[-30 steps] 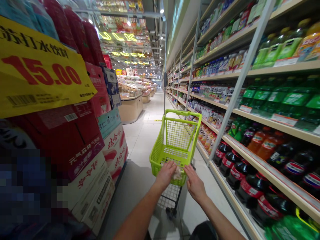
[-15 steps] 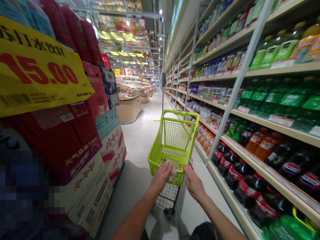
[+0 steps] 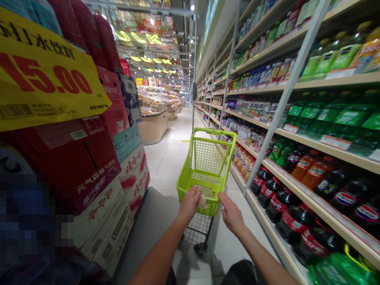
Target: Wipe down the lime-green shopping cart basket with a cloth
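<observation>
Ahead of me stands a lime-green shopping cart (image 3: 212,170) with a plastic basket on a dark wheeled frame. My left hand (image 3: 190,201) is closed on a pale crumpled cloth (image 3: 202,201) at the basket's near rim. The cloth lies against the rim, partly hidden behind my fingers. At the near right corner of the basket, my right hand (image 3: 231,211) grips the edge, index finger along the rim and the other fingers curled below it. The inside of the basket shows a green slatted floor.
Shelves of bottled drinks (image 3: 329,162) line the right side. On the left rise stacked drink cartons (image 3: 97,166) under a yellow price sign (image 3: 53,75). The tiled aisle (image 3: 178,130) runs on past wood-sided display counters (image 3: 152,124).
My left hand and the cloth have shifted slightly up and to the left along the near rim. My right hand stays at the corner. The view has moved slightly.
</observation>
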`<state>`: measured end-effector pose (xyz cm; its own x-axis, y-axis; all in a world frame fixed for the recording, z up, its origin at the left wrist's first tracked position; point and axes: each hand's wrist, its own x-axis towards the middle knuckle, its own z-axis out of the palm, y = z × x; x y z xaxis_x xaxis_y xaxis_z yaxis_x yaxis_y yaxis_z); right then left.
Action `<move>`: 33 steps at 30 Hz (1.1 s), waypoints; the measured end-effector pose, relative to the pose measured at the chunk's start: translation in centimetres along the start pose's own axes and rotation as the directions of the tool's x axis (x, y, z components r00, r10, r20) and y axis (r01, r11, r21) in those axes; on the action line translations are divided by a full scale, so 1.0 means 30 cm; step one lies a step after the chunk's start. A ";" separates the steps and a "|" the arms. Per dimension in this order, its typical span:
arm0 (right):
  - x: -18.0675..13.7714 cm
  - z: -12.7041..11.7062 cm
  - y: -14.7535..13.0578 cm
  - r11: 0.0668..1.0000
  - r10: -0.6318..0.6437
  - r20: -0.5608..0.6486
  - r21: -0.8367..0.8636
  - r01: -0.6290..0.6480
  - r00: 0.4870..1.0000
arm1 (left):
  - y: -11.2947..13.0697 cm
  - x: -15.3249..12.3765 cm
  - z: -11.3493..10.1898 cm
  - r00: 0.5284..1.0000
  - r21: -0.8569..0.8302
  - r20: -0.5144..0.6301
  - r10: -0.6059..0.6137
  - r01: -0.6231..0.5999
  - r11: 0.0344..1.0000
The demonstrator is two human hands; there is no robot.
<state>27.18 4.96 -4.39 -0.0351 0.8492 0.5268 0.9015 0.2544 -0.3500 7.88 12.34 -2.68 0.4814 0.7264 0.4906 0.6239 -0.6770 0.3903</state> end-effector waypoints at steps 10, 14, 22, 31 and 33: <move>-0.001 -0.004 -0.014 0.995 0.004 0.003 -0.105 -0.004 1.000 | 0.070 -0.069 0.074 0.963 -0.024 -0.045 0.265 -0.266 0.964; -0.005 -0.023 -0.012 0.994 0.014 0.021 -0.111 -0.012 1.000 | -0.056 -0.096 0.011 0.977 0.000 -0.180 0.112 -0.114 0.993; -0.010 -0.007 -0.022 0.993 0.048 0.000 -0.111 -0.048 0.999 | -0.108 -0.138 0.021 0.953 -0.098 -0.285 -0.106 0.081 0.992; -0.018 -0.029 -0.009 0.991 0.087 -0.028 -0.104 -0.089 0.996 | -0.030 -0.226 0.027 0.989 -0.294 -0.045 -0.140 0.121 0.948; -0.023 -0.026 -0.057 0.996 0.065 -0.044 -0.060 -0.067 0.997 | 0.012 -0.176 0.013 0.981 -0.385 -0.093 -0.171 0.123 0.915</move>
<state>26.00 3.57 -3.55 0.0421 0.8428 0.5365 0.9262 0.1684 -0.3374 5.81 8.29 -5.43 0.3081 0.8173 0.4869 0.3927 -0.5754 0.7174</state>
